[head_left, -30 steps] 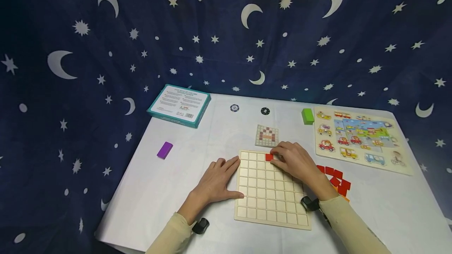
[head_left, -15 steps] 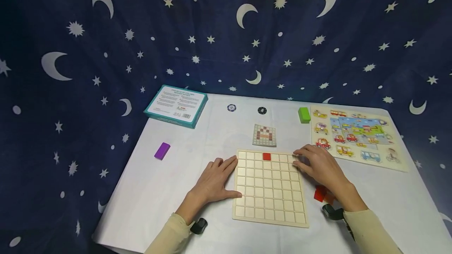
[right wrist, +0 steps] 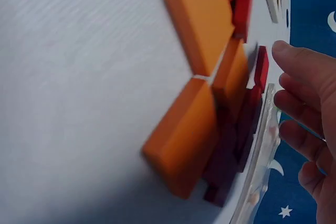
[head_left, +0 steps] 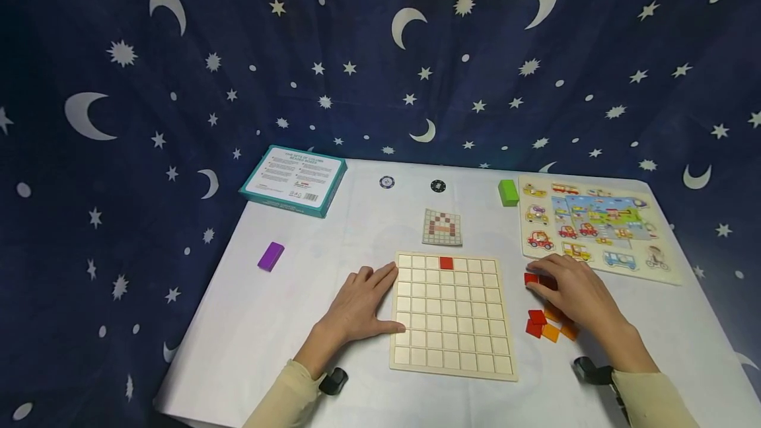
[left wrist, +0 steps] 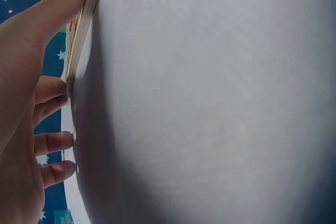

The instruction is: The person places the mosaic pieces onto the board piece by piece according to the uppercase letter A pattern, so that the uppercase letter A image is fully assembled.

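Observation:
A beige wooden grid board point(head_left: 448, 316) lies in the middle of the table in the head view. One red square tile point(head_left: 446, 263) sits in its top row. My left hand point(head_left: 359, 306) rests along the board's left edge, fingers extended and thumb at the border; the left wrist view shows the thumb and fingertips at the board's side. Right of the board, my right hand point(head_left: 573, 292) hovers over a pile of red and orange tiles. Its thumb and fingers are apart around a red tile point(right wrist: 261, 69) in the right wrist view, without visibly holding it. Orange tiles point(right wrist: 186, 137) lie nearer that camera.
A small pattern card point(head_left: 442, 227) lies behind the board. Farther back are two poker chips point(head_left: 438, 185), a green block point(head_left: 508, 193) and a teal box point(head_left: 294, 180). A vehicle puzzle point(head_left: 630, 269) is at right, a purple block point(head_left: 271, 256) at left.
My right hand has let go of the red tile in the top row and moved right to the tile pile. My left hand stays at the board's edge. The head view has shifted slightly.

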{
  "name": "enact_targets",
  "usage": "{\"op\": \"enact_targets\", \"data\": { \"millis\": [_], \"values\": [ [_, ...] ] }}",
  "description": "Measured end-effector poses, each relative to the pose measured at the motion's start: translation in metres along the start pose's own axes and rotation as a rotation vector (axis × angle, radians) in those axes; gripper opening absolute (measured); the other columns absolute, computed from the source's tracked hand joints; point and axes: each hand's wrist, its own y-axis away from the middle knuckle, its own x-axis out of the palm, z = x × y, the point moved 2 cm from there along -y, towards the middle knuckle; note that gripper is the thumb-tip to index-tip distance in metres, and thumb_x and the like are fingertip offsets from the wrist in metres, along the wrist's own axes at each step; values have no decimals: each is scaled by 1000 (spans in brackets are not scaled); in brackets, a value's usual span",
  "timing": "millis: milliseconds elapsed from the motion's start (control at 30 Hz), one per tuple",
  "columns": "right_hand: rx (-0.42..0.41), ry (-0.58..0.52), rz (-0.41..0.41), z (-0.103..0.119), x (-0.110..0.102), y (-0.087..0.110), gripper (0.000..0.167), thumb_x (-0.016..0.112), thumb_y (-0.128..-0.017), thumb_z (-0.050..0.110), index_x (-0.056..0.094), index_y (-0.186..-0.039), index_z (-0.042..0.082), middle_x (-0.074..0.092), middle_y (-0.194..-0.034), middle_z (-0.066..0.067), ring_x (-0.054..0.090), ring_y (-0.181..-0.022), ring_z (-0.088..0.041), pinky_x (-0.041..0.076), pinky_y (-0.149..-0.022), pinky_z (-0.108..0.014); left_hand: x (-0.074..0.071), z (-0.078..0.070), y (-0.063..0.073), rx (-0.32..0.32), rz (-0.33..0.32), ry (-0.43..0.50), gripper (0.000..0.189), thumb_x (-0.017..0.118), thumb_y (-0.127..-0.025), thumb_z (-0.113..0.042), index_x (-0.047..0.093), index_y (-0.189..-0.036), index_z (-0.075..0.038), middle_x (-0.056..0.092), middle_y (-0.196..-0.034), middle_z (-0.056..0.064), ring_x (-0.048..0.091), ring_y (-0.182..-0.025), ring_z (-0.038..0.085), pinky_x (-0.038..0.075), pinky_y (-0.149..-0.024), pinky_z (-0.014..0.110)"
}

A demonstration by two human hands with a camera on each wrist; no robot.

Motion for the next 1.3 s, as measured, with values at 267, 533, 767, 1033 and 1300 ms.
{"op": "enact_targets", "data": {
  "millis": [267,533,767,1033,1300],
  "values": [
    [31,-9,67,-6,8,1,47,89,-86,32,77,-125,8,73,-126,-22,64,-116,-43,44,-107,-68,0,0,0,4,-3,4,114,73,-80,-81,36,-168,-18,41,-172,-3,48,-115,19,39,-90,35],
    [30,-8,101,-5,7,0,43,89,-87,30,78,-123,9,73,-126,-21,64,-117,-43,46,-107,-68,0,0,0,-2,-2,15,115,74,-80,-80,36,-168,-18,41,-172,-3,47,-114,19,39,-89,34],
    [27,11,116,-5,8,-3,40,90,-86,29,79,-118,8,74,-121,-21,65,-112,-41,49,-104,-67,-1,-1,0,-4,2,35,114,75,-80,-79,36,-168,-18,41,-173,-2,47,-114,20,39,-90,36],
    [14,12,96,-5,8,-4,39,90,-85,29,79,-116,8,74,-119,-21,66,-108,-40,51,-102,-66,-2,-1,0,-10,10,31,114,75,-80,-79,36,-168,-18,40,-173,-3,48,-116,20,39,-90,36],
    [-19,-3,64,8,6,-13,39,90,-85,31,79,-117,12,74,-118,-16,66,-107,-35,51,-102,-64,-1,0,1,-8,2,27,114,75,-80,-79,37,-168,-18,40,-173,-2,48,-117,20,39,-91,36]
  ]
}}
